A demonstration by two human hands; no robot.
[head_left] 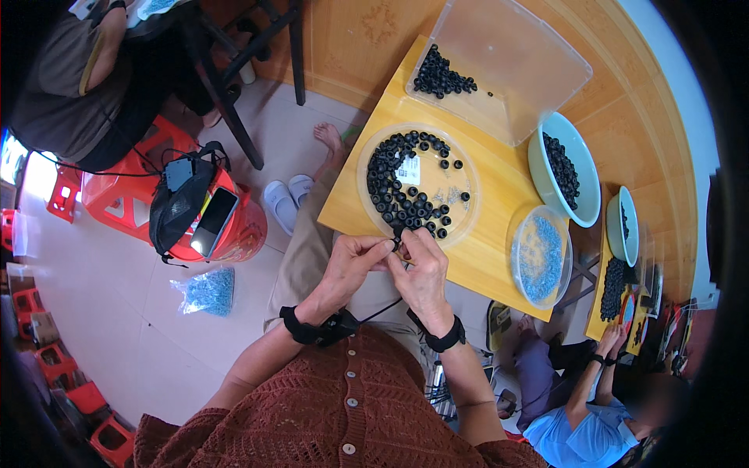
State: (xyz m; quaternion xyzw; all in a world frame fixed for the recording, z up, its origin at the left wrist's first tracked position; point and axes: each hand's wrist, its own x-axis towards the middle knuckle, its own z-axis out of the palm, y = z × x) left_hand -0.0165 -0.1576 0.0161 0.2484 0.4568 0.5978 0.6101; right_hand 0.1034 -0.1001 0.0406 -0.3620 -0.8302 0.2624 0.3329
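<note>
My left hand and my right hand meet at the near edge of a yellow wooden table. Their fingertips pinch together around a small black ring-shaped piece, partly hidden by the fingers. Just beyond them lies a round clear tray with many loose black ring-shaped pieces, a white label and some tiny pale bits. Right of it, a round clear dish holds small light-blue pieces. Each wrist wears a black band.
A clear plastic bin with black pieces lies at the table's far side. A pale green basin of black pieces stands right. Leftward are a red stool, a phone and a bag of blue pieces. A co-worker in blue sits lower right.
</note>
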